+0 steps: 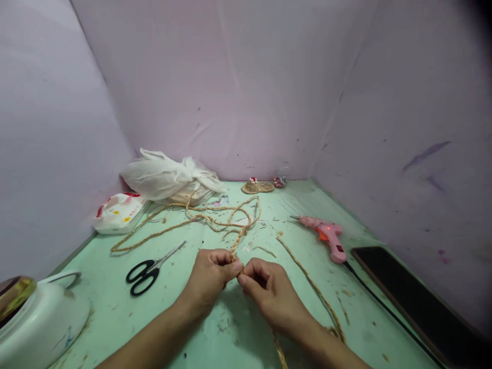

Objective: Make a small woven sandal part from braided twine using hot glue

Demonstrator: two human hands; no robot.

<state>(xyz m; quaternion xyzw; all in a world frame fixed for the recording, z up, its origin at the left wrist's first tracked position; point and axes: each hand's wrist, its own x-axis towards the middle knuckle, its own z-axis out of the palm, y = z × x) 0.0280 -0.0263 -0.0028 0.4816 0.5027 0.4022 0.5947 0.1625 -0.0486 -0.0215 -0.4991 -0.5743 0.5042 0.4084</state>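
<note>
at the near middle of the table [200,333], the left hand [213,271] pinches the braid [238,243] between thumb and forefinger; the right hand [265,282], thumb pressed to finger, meets it fingertip to fingertip. the braid loops away behind them, with scissors [148,271] to the left and the pink glue gun [326,236] to the right.

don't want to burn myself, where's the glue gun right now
In the head view, the pink glue gun lies on the green tabletop to the right of the hands, just left of the black phone, its nozzle pointing left.
</note>
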